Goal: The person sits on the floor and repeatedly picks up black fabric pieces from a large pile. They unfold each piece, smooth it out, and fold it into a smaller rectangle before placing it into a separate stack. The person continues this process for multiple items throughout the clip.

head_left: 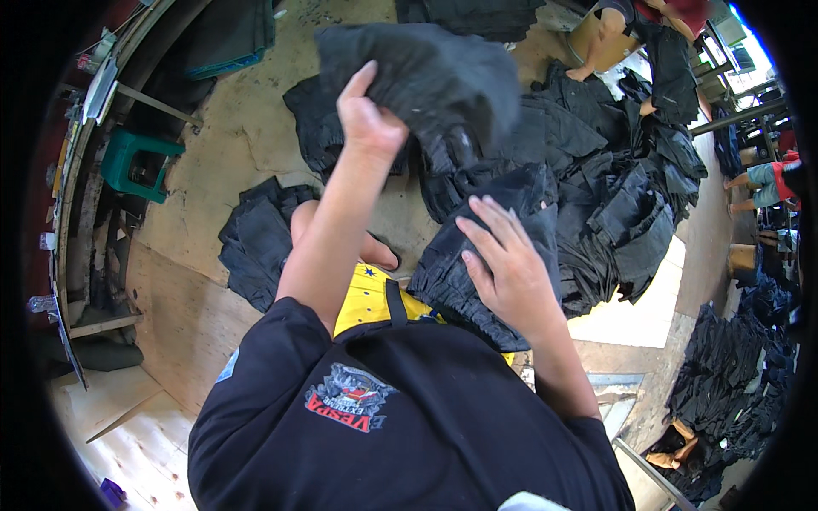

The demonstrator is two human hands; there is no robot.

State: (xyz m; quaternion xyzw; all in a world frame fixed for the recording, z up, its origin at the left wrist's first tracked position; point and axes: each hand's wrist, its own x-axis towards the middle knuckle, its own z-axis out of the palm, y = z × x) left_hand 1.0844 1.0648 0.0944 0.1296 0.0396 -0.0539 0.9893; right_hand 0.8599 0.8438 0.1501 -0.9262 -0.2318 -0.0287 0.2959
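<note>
My left hand is raised in front of me, closed on a black folded garment that is blurred by motion. Part of that grip is hidden behind the cloth. Across my lap lies another dark garment with a gathered edge. My right hand rests flat over it, fingers stretched out. Beyond it spreads a large heap of black garments. A smaller dark pile sits beside my left leg.
A green plastic stool stands at the left by a wooden frame. At the upper right a person handles dark cloth near a tan container. More dark clothes are heaped at the right. Plywood floor shows around the piles.
</note>
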